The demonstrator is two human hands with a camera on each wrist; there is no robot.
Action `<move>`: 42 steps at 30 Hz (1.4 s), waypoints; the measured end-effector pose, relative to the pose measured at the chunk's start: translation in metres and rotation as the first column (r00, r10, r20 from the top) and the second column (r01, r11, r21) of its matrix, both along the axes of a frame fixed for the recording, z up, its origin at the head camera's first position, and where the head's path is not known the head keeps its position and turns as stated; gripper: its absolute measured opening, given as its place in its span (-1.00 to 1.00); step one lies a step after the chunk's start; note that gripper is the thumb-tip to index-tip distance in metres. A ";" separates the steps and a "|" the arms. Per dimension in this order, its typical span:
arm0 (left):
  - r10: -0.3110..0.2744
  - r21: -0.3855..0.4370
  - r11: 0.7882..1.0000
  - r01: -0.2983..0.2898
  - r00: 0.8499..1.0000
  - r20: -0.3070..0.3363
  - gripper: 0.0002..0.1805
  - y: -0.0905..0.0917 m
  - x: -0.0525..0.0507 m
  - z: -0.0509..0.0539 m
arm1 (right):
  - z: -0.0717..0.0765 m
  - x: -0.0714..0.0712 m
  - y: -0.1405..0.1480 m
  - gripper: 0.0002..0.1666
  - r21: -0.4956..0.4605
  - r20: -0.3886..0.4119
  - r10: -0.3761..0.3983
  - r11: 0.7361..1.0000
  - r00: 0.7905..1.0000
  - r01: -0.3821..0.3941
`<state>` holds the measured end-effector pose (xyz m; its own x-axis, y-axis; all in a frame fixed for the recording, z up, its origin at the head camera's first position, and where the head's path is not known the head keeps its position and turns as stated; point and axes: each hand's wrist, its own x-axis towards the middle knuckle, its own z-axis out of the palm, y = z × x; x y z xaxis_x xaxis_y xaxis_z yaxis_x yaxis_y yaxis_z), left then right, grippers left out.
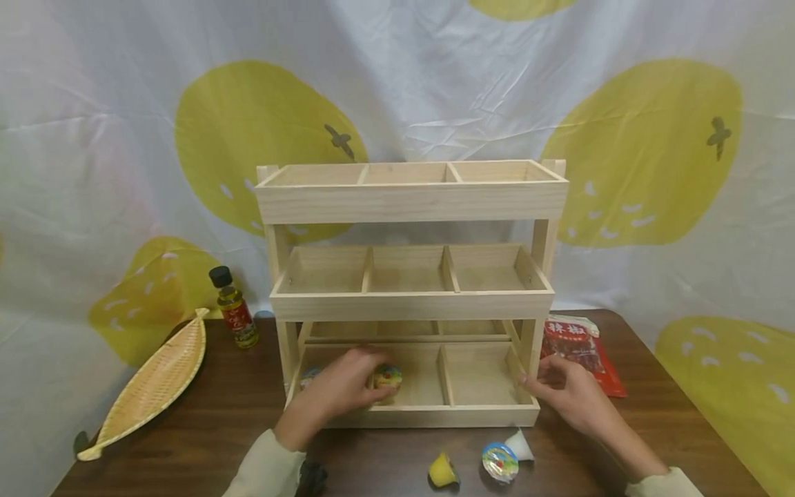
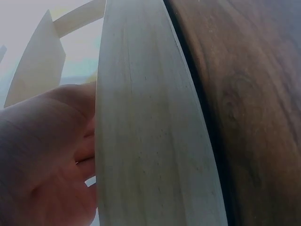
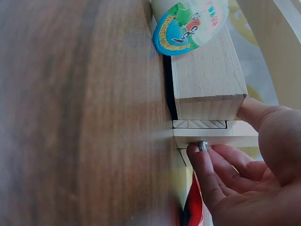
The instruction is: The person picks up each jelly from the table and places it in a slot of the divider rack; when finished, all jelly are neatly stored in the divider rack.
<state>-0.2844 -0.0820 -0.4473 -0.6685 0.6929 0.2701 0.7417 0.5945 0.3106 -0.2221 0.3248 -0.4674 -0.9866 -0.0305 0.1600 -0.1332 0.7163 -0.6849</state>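
A three-tier wooden rack [image 1: 413, 307] has divided trays. My left hand [image 1: 338, 390] reaches into the bottom tray's left part, its thumb and index finger around the edge of a jelly cup [image 1: 388, 376]. Another cup [image 1: 309, 375] lies in that tray's left compartment, partly hidden by the hand. In the left wrist view, the front board [image 2: 150, 122] covers the fingertips of the left hand [image 2: 51, 150]. My right hand [image 1: 574, 397] grips the rack's lower right corner; in the right wrist view, the fingers of that hand [image 3: 249, 165] lie by a metal bolt [image 3: 202, 146].
In front of the rack lie a yellow cup [image 1: 443, 471], a blue-lidded cup [image 1: 499, 462] and a white cup [image 1: 520, 445]. A woven basket [image 1: 152, 383] and an oil bottle [image 1: 238, 314] are at left. A red packet [image 1: 580, 348] lies behind the right hand.
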 end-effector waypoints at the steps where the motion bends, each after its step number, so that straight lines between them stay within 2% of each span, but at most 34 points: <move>1: 0.002 -0.003 1.000 -0.002 1.000 -0.001 -0.58 0.000 0.002 0.000 | 0.000 0.000 0.000 -0.57 0.001 0.001 -0.001 1.000 1.000 0.001; 5: -0.015 -0.011 1.000 0.015 1.000 -0.015 -0.51 0.003 0.011 0.002 | -0.001 0.001 0.000 -0.55 -0.001 0.009 -0.007 1.000 1.000 0.007; 12: -0.118 0.008 0.993 0.119 0.993 -0.017 -0.53 0.020 0.035 0.010 | 0.000 0.001 0.000 -0.53 -0.005 0.012 0.001 1.000 1.000 -0.001; 16: -0.181 0.049 0.982 0.182 0.983 -0.028 -0.53 0.030 0.046 0.012 | 0.001 0.001 -0.001 -0.52 -0.015 0.027 -0.007 1.000 1.000 0.007; 20: -0.295 0.085 0.951 0.299 0.954 -0.058 -0.55 0.037 0.054 0.012 | 0.001 0.000 -0.001 -0.52 -0.016 0.031 -0.006 1.000 0.999 0.006; 23: -0.378 0.082 0.921 0.382 0.924 -0.061 -0.70 0.040 0.057 0.011 | 0.001 -0.001 0.000 -0.52 -0.010 0.029 0.000 1.000 1.000 0.000; 27: -0.448 0.052 0.893 0.448 0.894 -0.014 -0.87 0.040 0.058 0.010 | 0.001 -0.001 0.001 -0.51 -0.006 0.030 -0.002 1.000 1.000 0.003; 32: -0.499 -0.006 0.866 0.500 0.865 0.038 -0.76 0.044 0.060 0.007 | 0.000 0.000 0.001 -0.52 -0.012 0.026 -0.006 1.000 1.000 0.006; 36: -0.483 -0.044 0.872 0.488 0.871 0.096 -0.74 0.048 0.064 0.007 | 0.001 -0.001 0.000 -0.55 -0.037 0.028 -0.003 0.999 1.000 0.004; 39: -0.454 -0.070 0.885 0.461 0.886 0.097 -0.77 0.050 0.067 0.007 | 0.002 -0.001 0.000 -0.56 -0.051 0.035 0.001 0.999 0.999 0.001; 42: -0.435 -0.073 0.895 0.440 0.897 0.071 -0.77 0.050 0.069 0.004 | 0.001 0.000 0.000 -0.55 -0.050 0.038 0.005 0.999 0.999 -0.003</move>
